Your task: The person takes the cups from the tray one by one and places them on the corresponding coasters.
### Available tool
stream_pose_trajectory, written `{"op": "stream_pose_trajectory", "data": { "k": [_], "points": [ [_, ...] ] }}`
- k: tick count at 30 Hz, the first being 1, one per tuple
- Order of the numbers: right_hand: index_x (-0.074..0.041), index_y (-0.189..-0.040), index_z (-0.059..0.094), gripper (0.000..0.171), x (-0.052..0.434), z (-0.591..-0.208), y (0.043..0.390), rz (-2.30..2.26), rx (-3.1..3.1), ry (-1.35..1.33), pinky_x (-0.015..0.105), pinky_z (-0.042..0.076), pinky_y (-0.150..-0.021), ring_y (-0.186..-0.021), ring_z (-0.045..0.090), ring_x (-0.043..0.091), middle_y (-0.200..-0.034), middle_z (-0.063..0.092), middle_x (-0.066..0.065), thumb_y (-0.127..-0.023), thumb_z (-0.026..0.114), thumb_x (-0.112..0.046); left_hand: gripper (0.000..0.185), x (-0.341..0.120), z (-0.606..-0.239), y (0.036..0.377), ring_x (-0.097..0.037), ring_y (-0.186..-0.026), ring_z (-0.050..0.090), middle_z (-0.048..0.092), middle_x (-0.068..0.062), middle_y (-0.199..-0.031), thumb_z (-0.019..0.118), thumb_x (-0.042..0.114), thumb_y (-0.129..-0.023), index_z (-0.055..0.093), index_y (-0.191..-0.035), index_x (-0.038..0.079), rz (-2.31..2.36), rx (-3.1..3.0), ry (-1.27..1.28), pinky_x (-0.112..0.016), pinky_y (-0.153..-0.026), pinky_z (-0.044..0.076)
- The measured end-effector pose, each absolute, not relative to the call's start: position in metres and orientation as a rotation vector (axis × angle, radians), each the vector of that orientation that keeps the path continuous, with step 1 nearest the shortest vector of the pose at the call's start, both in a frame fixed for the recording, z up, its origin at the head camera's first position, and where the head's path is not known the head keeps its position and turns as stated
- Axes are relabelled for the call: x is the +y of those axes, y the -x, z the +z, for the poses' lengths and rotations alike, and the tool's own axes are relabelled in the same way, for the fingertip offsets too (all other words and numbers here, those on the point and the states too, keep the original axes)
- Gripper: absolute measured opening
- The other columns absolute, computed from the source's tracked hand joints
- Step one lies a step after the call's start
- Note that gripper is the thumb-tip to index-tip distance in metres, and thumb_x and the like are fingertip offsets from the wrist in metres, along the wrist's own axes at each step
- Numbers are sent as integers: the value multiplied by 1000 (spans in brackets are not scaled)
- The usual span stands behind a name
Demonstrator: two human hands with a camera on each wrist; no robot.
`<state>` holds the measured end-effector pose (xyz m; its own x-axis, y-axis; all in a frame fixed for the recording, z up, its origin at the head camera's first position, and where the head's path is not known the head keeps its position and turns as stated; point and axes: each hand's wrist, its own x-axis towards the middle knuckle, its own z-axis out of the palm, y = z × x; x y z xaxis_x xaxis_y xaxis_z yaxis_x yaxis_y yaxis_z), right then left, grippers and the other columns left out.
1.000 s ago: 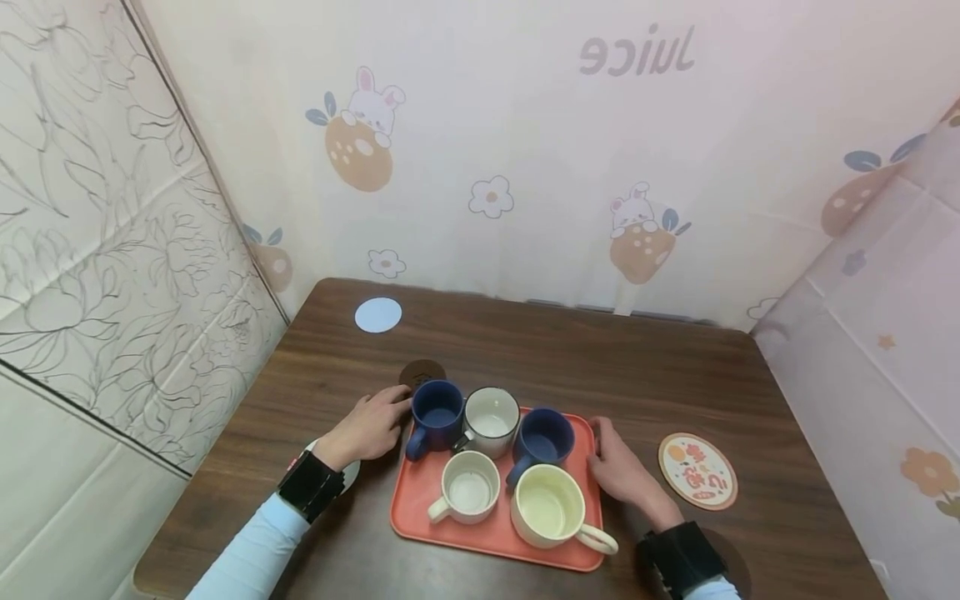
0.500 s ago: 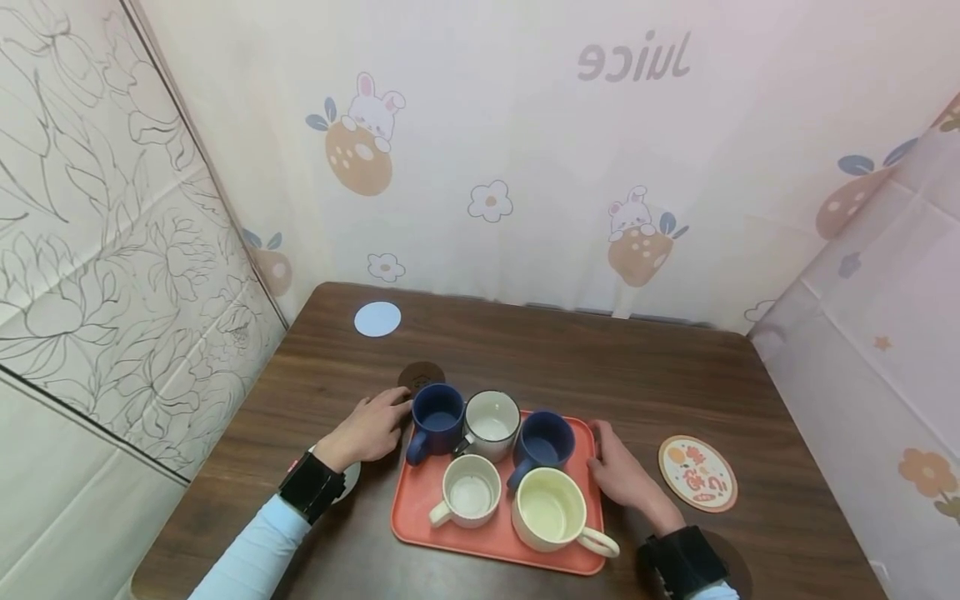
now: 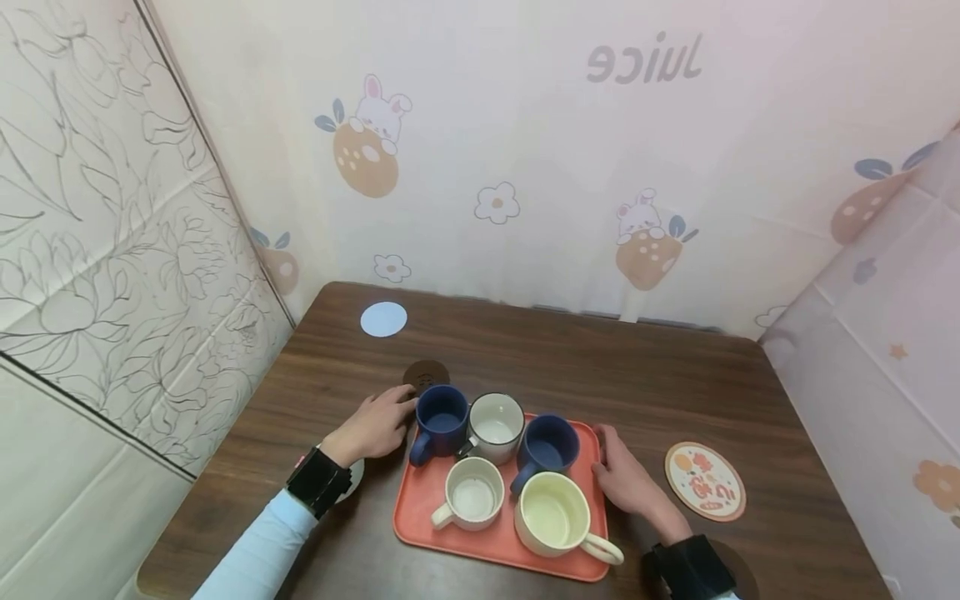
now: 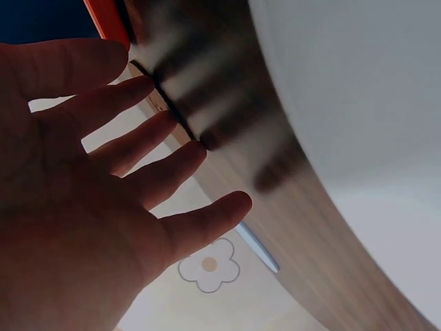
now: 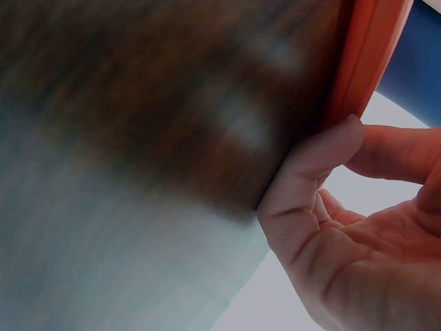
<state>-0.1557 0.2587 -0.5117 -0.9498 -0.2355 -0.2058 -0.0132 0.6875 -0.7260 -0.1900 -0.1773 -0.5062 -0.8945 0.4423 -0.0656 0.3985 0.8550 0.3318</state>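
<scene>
Five glossy mugs crowd your smooth orange tray (image 3: 420,523) at lower centre of the wood-grain desk (image 3: 660,383). Your right hand (image 3: 626,479) pinches its right rim; your left hand (image 3: 372,427), fingers straight, touches its left edge.

Orange tray (image 3: 420,521) flat on table w/ 5 mugs: 2 navy, 3 cream/white, all upright
</scene>
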Motion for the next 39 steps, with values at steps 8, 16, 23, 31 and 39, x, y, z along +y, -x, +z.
{"op": "stream_pose_trajectory", "data": {
  "k": [8, 16, 23, 31, 39],
  "points": [
    [5, -146, 35, 52, 257, -510, 156, -1150, 2596, 194, 36, 51, -73, -85, 58, 22, -102, 56, 13, -100, 60, 5, 41, -175, -499, 198, -42, -139, 49, 52, -21, -149, 66, 6, -99, 66, -140, 7, 468, 2916, -678, -70, -104, 41],
    [5, -146, 35, 52, 258, -509, 156, -1144, 2600, 188, 39, 51, -75, -88, 58, 24, -106, 56, 14, -100, 60, 5, 38, -170, -497, 214, -44, -136, 50, 53, -22, -148, 64, 7, -100, 67, -138, 7, 469, 2904, -701, -70, -102, 43],
    [4, -147, 35, 53, 257, -511, 155, -1144, 2598, 187, 39, 53, -77, -90, 59, 24, -109, 57, 15, -100, 61, 3, 38, -166, -496, 218, -43, -142, 45, 49, -22, -154, 65, 15, -103, 66, -141, 8, 466, 2852, -648, -70, -108, 38],
    [6, -146, 35, 51, 257, -511, 156, -1136, 2610, 210, 40, 53, -77, -90, 59, 26, -109, 56, 17, -101, 58, 4, 39, -163, -493, 224, -43, -145, 42, 47, -23, -155, 65, 18, -104, 65, -142, 7, 468, 2840, -646, -71, -110, 34],
    [6, -145, 34, 51, 258, -510, 155, -1143, 2626, 217, 39, 54, -77, -89, 59, 25, -110, 56, 18, -100, 58, 5, 45, -160, -500, 232, -42, -146, 40, 46, -22, -157, 65, 24, -104, 63, -145, 6, 436, 2825, -639, -70, -110, 35]
  ]
}}
